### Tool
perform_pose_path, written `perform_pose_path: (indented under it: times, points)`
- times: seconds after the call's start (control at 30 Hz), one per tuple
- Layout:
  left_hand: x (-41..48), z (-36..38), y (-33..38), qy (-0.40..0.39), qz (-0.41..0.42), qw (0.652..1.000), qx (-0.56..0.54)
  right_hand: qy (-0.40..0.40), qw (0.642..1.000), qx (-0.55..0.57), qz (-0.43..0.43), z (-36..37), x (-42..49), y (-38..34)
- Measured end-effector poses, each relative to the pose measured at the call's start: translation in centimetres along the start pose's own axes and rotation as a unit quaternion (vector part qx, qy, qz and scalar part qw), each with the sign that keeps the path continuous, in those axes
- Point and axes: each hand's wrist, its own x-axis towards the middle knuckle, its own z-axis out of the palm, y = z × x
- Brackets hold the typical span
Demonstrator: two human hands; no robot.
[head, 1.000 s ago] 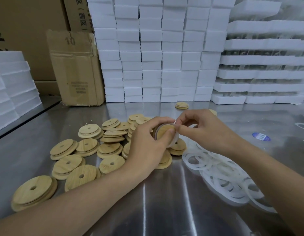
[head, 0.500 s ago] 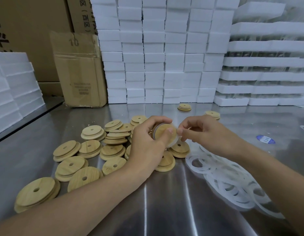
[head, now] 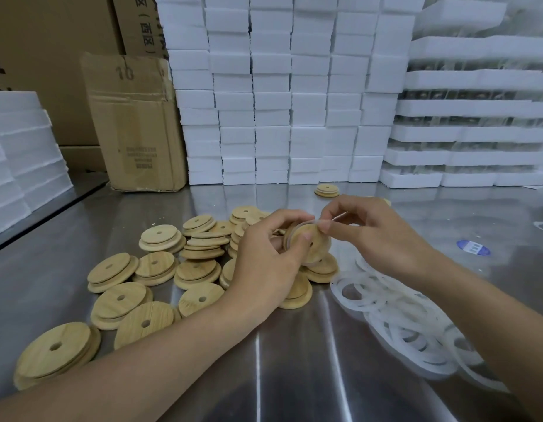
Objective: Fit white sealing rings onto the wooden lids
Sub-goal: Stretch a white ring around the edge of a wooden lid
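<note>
The steel table [head: 294, 376] runs out on my left at a dark edge, beyond which a stack of white foam slabs [head: 17, 153] stands. At the back it is walled in by a cardboard box [head: 136, 123], a tall bank of white foam blocks [head: 288, 102] and, to the right, stacked foam trays [head: 477, 132]. The widest stretch of bare steel lies near me, between my forearms. To the left of it the wooden lids [head: 197, 245] are spread and piled, and to the right the loose white rings [head: 401, 318] lie in an overlapping heap. More bare metal shows far right around a blue sticker [head: 473, 248], and one lone lid [head: 326, 189] sits near the foam wall. I work above the inner edge of the lid pile, both hands raised off the table. My left hand [head: 264, 254] grips the held lid [head: 317, 248], fingers curled round its rim and thumb pressed on its face, so it stands tilted on edge. My right hand [head: 377, 236] pinches the sealing ring [head: 305, 222] between thumb and fingertips at the lid's upper right rim. The lid is pale, grained wood, a round disc. The ring is thin, milky and translucent, showing along the top edge; how far round it is seated I cannot tell, since my fingers cover most of the rim.
</note>
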Motion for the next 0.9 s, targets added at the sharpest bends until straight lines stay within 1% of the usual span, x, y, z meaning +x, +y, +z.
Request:
perform_pose_path:
  times: [0.17, 0.23, 0.3, 0.5, 0.7, 0.83, 0.9]
  points:
    - [0.0, 0.3, 0.2, 0.004, -0.012, 1.000, -0.017, -0.035, 0.997, 0.024, 0.069, -1.9, 0.1, 0.5]
    - [0.1, 0.2, 0.1, 0.008, -0.018, 1.000, -0.024, -0.046, 0.995, 0.023, 0.083, -1.8, 0.1, 0.8]
    - [0.1, 0.0, 0.1, 0.017, -0.019, 0.999, -0.027, -0.033, 0.996, 0.030, 0.082, -1.5, 0.1, 0.9]
    - [0.2, -0.1, 0.0, 0.028, -0.017, 0.998, -0.044, -0.015, 0.998, 0.035, 0.051, -0.5, 0.0, 0.5]
    - [0.2, -0.2, -0.3, 0.025, -0.009, 0.999, -0.043, 0.035, 0.998, 0.058, 0.005, 0.6, -0.1, 0.7]
    - [0.2, -0.2, -0.2, 0.024, -0.007, 0.999, -0.034, 0.030, 0.997, 0.052, -0.039, 1.2, -0.2, 0.6]
    - [0.2, -0.2, -0.3, 0.029, -0.008, 0.999, -0.035, 0.037, 0.997, 0.045, -0.042, 1.2, -0.2, 0.6]
